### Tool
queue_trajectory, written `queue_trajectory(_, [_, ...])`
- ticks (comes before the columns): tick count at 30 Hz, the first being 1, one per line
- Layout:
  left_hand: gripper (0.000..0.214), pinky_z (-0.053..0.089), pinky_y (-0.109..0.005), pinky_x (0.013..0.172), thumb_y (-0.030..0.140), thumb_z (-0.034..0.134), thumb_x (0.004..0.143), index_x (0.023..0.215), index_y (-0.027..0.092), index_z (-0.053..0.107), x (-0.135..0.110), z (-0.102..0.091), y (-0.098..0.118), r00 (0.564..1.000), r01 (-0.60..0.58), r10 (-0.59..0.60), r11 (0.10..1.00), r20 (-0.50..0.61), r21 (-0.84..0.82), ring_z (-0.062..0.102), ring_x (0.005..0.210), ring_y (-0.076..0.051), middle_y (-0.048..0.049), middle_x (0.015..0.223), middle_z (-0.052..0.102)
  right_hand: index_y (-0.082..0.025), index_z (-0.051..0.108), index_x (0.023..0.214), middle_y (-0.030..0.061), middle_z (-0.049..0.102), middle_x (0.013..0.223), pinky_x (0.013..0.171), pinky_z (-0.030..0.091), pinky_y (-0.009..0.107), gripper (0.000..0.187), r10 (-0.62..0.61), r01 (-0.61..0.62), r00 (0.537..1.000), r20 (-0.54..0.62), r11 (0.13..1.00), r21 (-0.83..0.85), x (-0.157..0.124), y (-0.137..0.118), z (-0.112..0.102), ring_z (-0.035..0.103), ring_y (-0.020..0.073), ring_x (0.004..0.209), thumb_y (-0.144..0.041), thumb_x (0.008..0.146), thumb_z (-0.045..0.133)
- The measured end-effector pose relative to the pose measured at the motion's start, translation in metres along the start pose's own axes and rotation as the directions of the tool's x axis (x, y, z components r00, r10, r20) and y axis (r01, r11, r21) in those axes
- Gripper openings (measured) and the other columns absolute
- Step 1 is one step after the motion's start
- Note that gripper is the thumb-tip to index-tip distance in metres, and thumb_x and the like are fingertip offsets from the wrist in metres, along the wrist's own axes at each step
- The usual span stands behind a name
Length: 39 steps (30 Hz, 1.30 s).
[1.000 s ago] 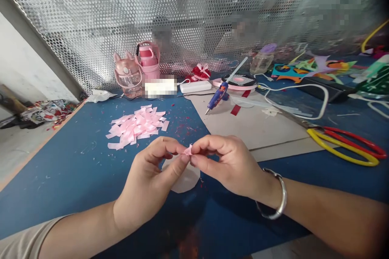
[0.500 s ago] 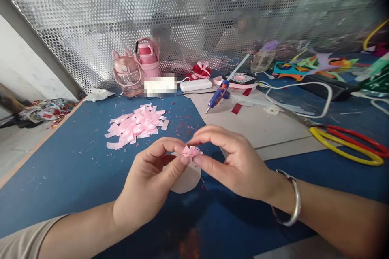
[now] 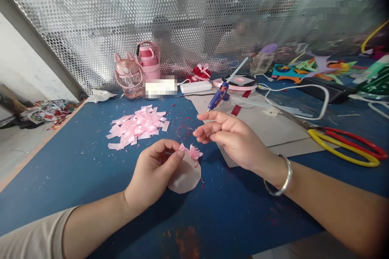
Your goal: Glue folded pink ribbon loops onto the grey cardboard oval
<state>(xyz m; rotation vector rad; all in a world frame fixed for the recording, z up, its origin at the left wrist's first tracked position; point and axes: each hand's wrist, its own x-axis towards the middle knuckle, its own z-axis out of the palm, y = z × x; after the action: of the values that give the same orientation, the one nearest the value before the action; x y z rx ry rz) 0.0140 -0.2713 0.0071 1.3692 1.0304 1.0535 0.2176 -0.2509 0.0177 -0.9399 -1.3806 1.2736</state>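
My left hand [image 3: 156,170] is closed, thumb and fingers pinching the upper left edge of a pale, roughly round card disc [image 3: 186,176]. Small folded pieces of pink ribbon [image 3: 194,152] stand along the top of this disc, partly under my thumb tip. Above and to the right of the disc, my right hand [image 3: 232,139] hovers with its fingers apart and nothing visible in them. Just beyond its fingertips lies a blue glue gun [image 3: 219,97] with a clear glue stick in its back. A pile of cut pink ribbon strips [image 3: 138,126] is left of my hands.
Scissors with red and yellow handles [image 3: 346,145] lie at the right, over grey cardboard [image 3: 261,129]. Along the mesh wall are pink bottles [image 3: 129,79], a white power bank-like block [image 3: 196,86], a red bow [image 3: 201,72] and white cables [image 3: 326,99].
My right hand has let go of the pink ribbon and moved up and right, toward the glue gun. My left hand stays at the disc, whose ribbon pieces now show more fully.
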Motion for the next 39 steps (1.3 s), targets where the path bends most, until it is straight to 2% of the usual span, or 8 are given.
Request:
queue_trajectory(1, [0.023,0.047,-0.020,0.054,0.039,0.074,0.081,0.082,0.019,0.062,0.003,0.001,-0.001,0.996,0.091,-0.090,0.994,0.008,-0.064,0.058,0.057,-0.011,0.0015,0.067,0.065,-0.018,0.057,0.111,0.0026,0.073,0.083,0.070,0.051,0.030,0.038,0.027,-0.027,1.000,0.007,0.998,0.052,0.003,0.001,-0.002,0.067,0.0136,0.072,-0.011,0.073,0.054])
queue_trajectory(3, [0.032,0.048,-0.020,0.052,0.044,0.077,0.076,0.081,0.018,0.059,0.007,0.003,-0.001,0.984,0.175,-0.175,0.974,0.016,-0.141,0.059,0.054,-0.011,0.0030,0.063,0.063,-0.017,0.057,0.105,-0.0014,0.067,0.072,0.063,0.047,0.027,0.031,0.046,-0.045,0.999,-0.004,0.994,0.099,0.007,0.002,-0.004,0.061,0.0114,0.063,-0.018,0.074,0.061])
queue_trajectory(7, [0.034,0.048,-0.019,0.051,0.043,0.079,0.074,0.080,0.017,0.059,0.009,0.002,0.001,0.984,0.175,-0.177,0.969,0.004,-0.174,0.057,0.052,-0.009,0.0043,0.061,0.060,-0.019,0.053,0.094,-0.0076,0.054,0.063,0.056,0.039,0.024,0.027,0.015,-0.012,0.998,-0.058,0.998,0.066,0.010,0.003,-0.008,0.050,0.0079,0.056,-0.027,0.074,0.070])
queue_trajectory(15, [0.031,0.044,-0.016,0.050,0.042,0.077,0.076,0.079,0.017,0.060,0.013,-0.002,-0.001,0.982,0.185,-0.188,0.963,0.004,-0.196,0.048,0.052,-0.006,0.0054,0.062,0.055,-0.019,0.057,0.087,-0.0033,0.061,0.070,0.064,0.048,0.027,0.021,-0.022,0.020,0.998,-0.053,1.000,-0.024,0.012,0.008,-0.018,0.057,0.0097,0.064,-0.033,0.081,0.070])
queue_trajectory(22, [0.031,0.046,-0.017,0.053,0.042,0.079,0.074,0.079,0.017,0.062,0.013,-0.001,0.001,0.978,0.205,-0.205,0.959,0.021,-0.197,0.054,0.054,-0.007,0.0032,0.066,0.062,-0.019,0.055,0.083,-0.0024,0.064,0.069,0.064,0.049,0.026,0.008,0.021,-0.021,1.000,0.001,0.990,-0.138,0.005,0.004,-0.008,0.059,0.0097,0.063,-0.019,0.081,0.063])
queue_trajectory(26, [0.033,0.045,-0.016,0.051,0.045,0.079,0.073,0.079,0.017,0.062,0.013,-0.002,0.001,0.975,0.224,-0.222,0.956,0.033,-0.189,0.055,0.052,-0.008,0.0043,0.058,0.059,-0.020,0.050,0.076,-0.0043,0.061,0.065,0.062,0.046,0.024,0.011,-0.020,0.016,1.000,-0.021,0.990,-0.139,0.002,0.005,-0.005,0.055,0.0088,0.060,-0.012,0.075,0.058])
queue_trajectory(35, [0.033,0.044,-0.016,0.053,0.046,0.076,0.076,0.080,0.017,0.061,0.012,-0.002,0.001,0.973,0.229,-0.222,0.961,0.061,-0.155,0.056,0.054,-0.008,0.0031,0.060,0.063,-0.021,0.046,0.074,-0.0056,0.059,0.061,0.058,0.043,0.022,0.017,-0.093,0.086,0.995,-0.041,0.985,-0.152,0.003,0.004,-0.007,0.052,0.0080,0.058,-0.005,0.069,0.046])
queue_trajectory(39, [0.032,0.044,-0.015,0.052,0.045,0.075,0.077,0.081,0.017,0.061,0.013,-0.002,0.000,0.975,0.220,-0.214,0.965,0.054,-0.144,0.056,0.053,-0.007,0.0043,0.059,0.063,-0.020,0.055,0.084,-0.0030,0.063,0.067,0.054,0.045,0.022,0.013,-0.158,0.128,0.985,-0.073,0.940,-0.317,0.003,0.006,-0.011,0.054,0.0091,0.058,-0.010,0.079,0.049])
